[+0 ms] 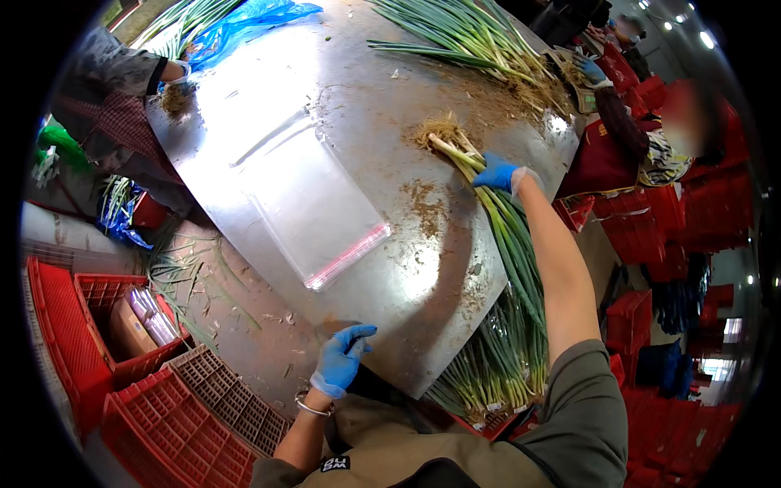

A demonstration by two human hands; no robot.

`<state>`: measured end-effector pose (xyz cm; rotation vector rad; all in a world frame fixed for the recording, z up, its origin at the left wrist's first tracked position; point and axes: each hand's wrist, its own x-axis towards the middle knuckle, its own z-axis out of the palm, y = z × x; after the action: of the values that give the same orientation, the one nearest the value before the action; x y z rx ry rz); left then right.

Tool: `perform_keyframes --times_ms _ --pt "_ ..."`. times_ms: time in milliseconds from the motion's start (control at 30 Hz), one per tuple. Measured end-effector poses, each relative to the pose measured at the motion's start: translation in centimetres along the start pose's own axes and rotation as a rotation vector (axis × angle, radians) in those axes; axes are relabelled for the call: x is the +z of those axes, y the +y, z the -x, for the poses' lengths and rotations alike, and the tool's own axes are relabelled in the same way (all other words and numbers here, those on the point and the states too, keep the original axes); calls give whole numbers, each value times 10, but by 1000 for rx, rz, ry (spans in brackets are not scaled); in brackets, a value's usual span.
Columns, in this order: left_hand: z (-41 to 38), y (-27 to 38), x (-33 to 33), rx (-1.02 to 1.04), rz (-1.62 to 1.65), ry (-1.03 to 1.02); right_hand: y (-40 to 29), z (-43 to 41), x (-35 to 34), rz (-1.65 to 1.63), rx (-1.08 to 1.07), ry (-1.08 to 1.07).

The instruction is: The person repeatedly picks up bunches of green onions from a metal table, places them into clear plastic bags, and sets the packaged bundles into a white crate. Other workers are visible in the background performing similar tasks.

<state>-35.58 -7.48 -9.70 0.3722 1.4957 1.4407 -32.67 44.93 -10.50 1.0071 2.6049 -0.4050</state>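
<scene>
My right hand [499, 173], in a blue glove, grips a bunch of green onions [501, 221] near the white stems. The bunch's roots rest on the metal table [366, 110], and its leaves hang over the right edge. Near the table's front edge, my left hand [343, 357], also gloved in blue, is held with curled fingers and nothing visible in it. A stack of clear plastic bags [323, 213] with a pink-red strip lies flat left of the bunch. At the far right of the table is a pile of green onions [482, 49] with soil on the roots.
Packed green onions [494, 360] fill a red crate below the table's right edge. Plastic crates [177, 421] stand at lower left. One co-worker [122, 110] is at far left; another [628, 140] reaches toward a scale [587, 100] at right. Blue plastic [244, 24] lies at the back.
</scene>
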Motion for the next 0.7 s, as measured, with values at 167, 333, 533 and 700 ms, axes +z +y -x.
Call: perform_keyframes --times_ms 167,333,533,700 --pt "-9 6 6 132 -194 110 -48 36 3 112 208 79" --pt "-18 34 7 200 -228 116 -34 42 0 -16 236 189" --pt "-30 40 48 159 -175 -43 -32 56 6 -35 133 256" --pt "-25 50 84 92 -151 -189 -32 39 26 -70 151 442"
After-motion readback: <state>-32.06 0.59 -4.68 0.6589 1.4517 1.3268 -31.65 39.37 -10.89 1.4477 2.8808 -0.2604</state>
